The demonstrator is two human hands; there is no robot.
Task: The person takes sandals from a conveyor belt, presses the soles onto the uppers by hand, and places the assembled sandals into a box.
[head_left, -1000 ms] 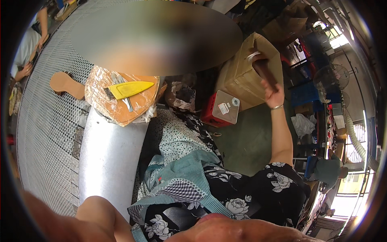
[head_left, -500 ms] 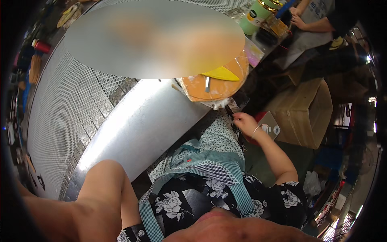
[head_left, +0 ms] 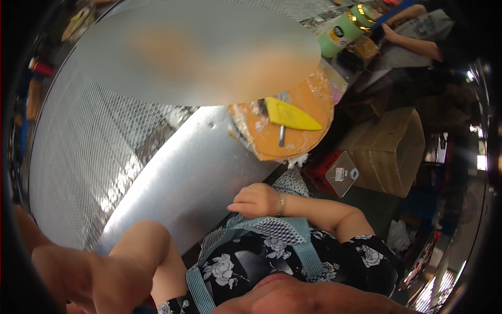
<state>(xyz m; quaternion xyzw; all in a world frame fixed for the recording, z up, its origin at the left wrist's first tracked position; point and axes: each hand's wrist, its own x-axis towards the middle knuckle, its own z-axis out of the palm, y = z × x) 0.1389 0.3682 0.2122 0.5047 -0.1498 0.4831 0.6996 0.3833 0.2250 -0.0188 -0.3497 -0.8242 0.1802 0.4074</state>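
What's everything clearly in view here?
Mesh tabletop: one, grey, left
Metal panel: one, silver, centre
Board: one, orange, at panel's end
Brush-like tool: one, yellow, on board
Metal tool: one, silver, partly beneath it
Bottle: one, green and gold, upper right
Tin: one, red, beside carton
Carton: one, brown, right
Bag: one, white, lower right
Blurred patch: one, greyish, top
Co-worker's forearms: two, bare, top right
Apron: one, teal, worn
Right hand: one, bare, near panel
Left arm: one, bare, lower left

The person wears a black short-sleeved top point(head_left: 364, 277) printed with white-and-grey flowers point(head_left: 222, 269), a teal checked cloth apron point(head_left: 201, 293) with a dark-and-white patterned panel point(head_left: 272, 228), and a slim pale wristband point(head_left: 282, 204).
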